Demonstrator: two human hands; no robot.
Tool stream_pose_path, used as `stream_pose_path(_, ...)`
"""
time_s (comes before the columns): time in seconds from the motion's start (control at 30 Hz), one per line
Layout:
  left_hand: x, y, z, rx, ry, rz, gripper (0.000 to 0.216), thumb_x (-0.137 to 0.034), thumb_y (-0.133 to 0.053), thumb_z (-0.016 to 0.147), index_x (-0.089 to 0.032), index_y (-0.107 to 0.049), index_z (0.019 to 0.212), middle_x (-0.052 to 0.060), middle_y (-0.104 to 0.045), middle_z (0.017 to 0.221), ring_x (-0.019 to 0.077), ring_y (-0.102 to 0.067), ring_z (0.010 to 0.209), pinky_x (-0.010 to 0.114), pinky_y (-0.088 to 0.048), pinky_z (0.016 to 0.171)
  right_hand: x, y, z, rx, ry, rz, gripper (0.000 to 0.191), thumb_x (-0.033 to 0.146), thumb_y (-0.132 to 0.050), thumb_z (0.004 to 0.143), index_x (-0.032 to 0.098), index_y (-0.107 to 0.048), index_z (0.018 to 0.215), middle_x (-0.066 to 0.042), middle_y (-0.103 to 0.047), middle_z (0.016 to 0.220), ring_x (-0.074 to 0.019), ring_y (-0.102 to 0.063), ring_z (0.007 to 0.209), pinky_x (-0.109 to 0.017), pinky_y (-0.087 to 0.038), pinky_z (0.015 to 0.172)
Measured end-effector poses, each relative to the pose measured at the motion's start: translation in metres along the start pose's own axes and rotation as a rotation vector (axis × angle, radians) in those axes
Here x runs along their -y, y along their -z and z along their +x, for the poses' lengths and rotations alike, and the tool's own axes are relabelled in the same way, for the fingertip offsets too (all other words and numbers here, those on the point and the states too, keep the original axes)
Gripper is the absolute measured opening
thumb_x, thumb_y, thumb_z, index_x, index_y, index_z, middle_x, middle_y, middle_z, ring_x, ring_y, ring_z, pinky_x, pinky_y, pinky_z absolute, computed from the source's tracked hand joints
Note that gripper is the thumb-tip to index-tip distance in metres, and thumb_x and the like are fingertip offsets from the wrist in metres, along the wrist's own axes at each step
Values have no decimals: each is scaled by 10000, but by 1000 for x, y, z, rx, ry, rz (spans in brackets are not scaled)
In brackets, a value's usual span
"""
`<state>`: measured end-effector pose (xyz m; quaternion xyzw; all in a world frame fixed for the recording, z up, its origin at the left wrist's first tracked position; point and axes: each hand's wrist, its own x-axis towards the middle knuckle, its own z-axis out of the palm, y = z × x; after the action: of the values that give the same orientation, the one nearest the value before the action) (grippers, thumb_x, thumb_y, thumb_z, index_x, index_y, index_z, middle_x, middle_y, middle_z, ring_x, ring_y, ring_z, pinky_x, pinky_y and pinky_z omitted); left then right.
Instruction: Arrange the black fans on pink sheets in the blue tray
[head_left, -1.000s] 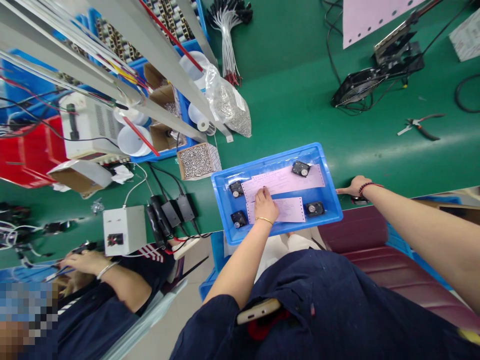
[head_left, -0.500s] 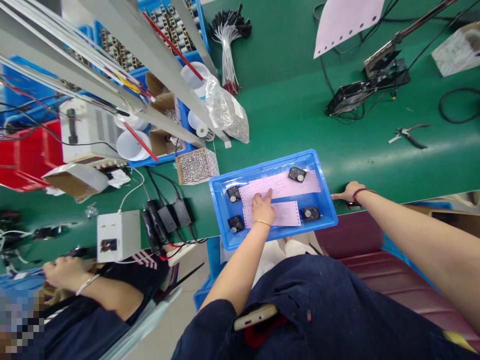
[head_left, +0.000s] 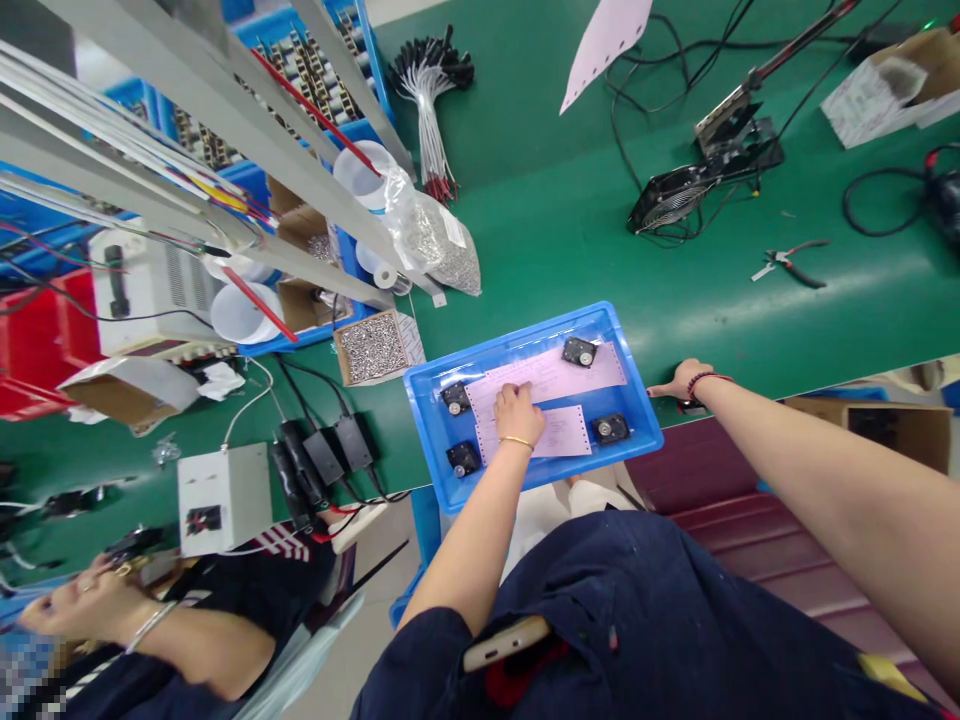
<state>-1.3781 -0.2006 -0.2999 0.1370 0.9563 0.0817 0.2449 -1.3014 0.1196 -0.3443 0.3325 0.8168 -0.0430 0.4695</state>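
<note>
A blue plastic tray [head_left: 637, 447] sits across the bench's front edge. Inside lie two pink printed sheets, an upper sheet [head_left: 570, 372] and a lower sheet [head_left: 566, 435]. Small black box-shaped parts with a round metal piece rest near the tray's corners, such as the upper right part [head_left: 579, 351] and the lower right part [head_left: 611, 428]. My left hand [head_left: 519, 415] rests on the sheets, fingers slightly bent, with nothing held. My right hand [head_left: 686, 382] leans on the bench just right of the tray, its thumb stretched toward the rim; a dark object shows partly below it.
Left of the tray stand a box of small metal pieces [head_left: 371, 348], a bag of metal pieces [head_left: 442, 245] and black adapters [head_left: 349, 440]. Cutters [head_left: 795, 265] and a fan [head_left: 671, 200] lie to the right. A co-worker's hand [head_left: 97, 600] is at lower left.
The view has shifted slightly, moving the scene leftward. My left index finger looks less extended on the paper. The co-worker's hand has moved lower and left in the picture.
</note>
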Motion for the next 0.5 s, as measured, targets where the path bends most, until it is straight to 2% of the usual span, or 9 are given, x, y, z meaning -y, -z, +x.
stream_pose_path(0.17,2,4,15,-41,-7,-29,409,-123,-510,824,-158,-652,1206,161,-575,1190,303,-554,1121,402,-451,984,0,-2,5,9,-20,8,1104,836,-712,587,-24,-558,1264,-288,-574,1187,-401,-579,1148,-434,-524,911)
stream_pose_path(0.33,3,7,31,-122,-38,-60,400,-111,-504,831,-135,-621,1212,160,-590,1179,284,-568,1109,389,-449,991,0,-2,7,13,-31,32,1150,856,-708,556,-21,-541,1281,-285,-575,1177,-408,-578,1146,-458,-525,908)
stream_pose_path(0.5,3,7,34,-108,-49,-52,391,-96,-495,831,-117,-628,1198,162,-604,1176,283,-572,1111,382,-444,997,-3,-9,14,-22,-29,65,1115,833,-741,540,0,-569,1261,-295,-554,1223,-424,-565,1162,-481,-521,935)
